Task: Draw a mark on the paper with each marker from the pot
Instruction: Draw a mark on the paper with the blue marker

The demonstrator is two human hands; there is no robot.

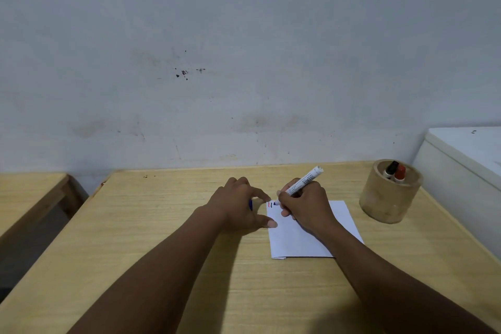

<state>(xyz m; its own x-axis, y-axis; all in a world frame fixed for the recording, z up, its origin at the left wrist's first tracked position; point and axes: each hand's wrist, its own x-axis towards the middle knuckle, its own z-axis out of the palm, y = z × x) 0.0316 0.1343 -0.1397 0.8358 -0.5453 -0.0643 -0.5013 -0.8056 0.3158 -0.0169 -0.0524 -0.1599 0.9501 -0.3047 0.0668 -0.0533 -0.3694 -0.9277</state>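
A white sheet of paper [298,241] lies on the wooden table [162,225], with short red, dark and blue marks near its top left corner. My right hand [306,206] grips a white marker [305,180] whose blue tip touches the paper by those marks. My left hand [241,206] rests at the paper's left edge, thumb on the sheet, and holds a blue cap [251,205] under the fingers. At the right stands a round wooden pot [387,198] holding a black-capped marker [391,168] and a red-capped marker [400,173].
A white cabinet or box [466,160] stands against the table's right side behind the pot. A second wooden table [29,192] sits at the left across a gap. A stained white wall runs behind both.
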